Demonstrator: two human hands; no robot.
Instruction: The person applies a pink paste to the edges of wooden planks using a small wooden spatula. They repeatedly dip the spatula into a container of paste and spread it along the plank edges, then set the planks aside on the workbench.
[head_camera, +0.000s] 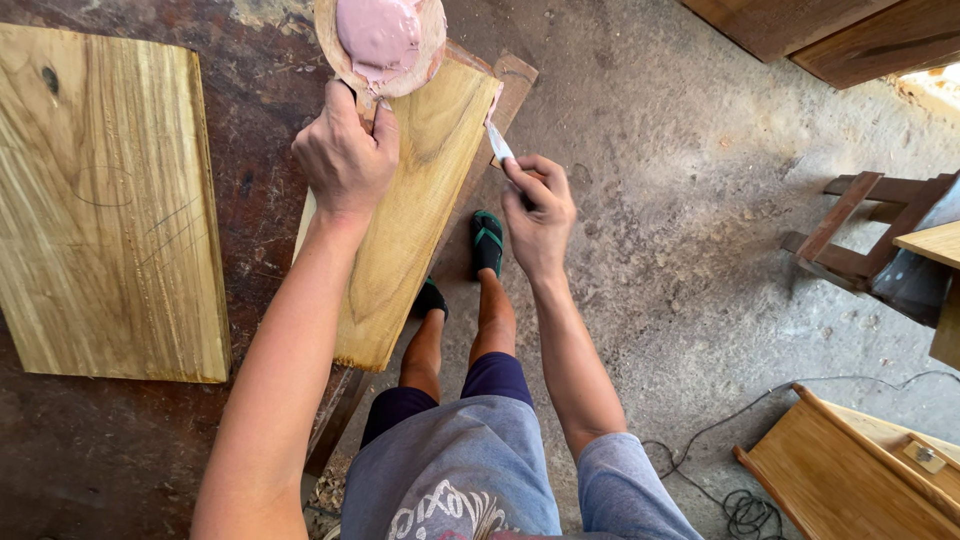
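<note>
My left hand (345, 155) is closed tight on the handle of a round wooden paddle (380, 45) with pink paste (378, 35) on it. My right hand (538, 215) pinches a small scraper (497, 138), its tip touching the narrow plank's (415, 215) edge. A wide board (105, 200) lies just beside.

Pink putty (378, 35), golden streaked plank (415, 200)

free: bare floor (680, 200) right of plank (420, 200) | blocked: stool (850, 240) far right, board (100, 200) left
</note>
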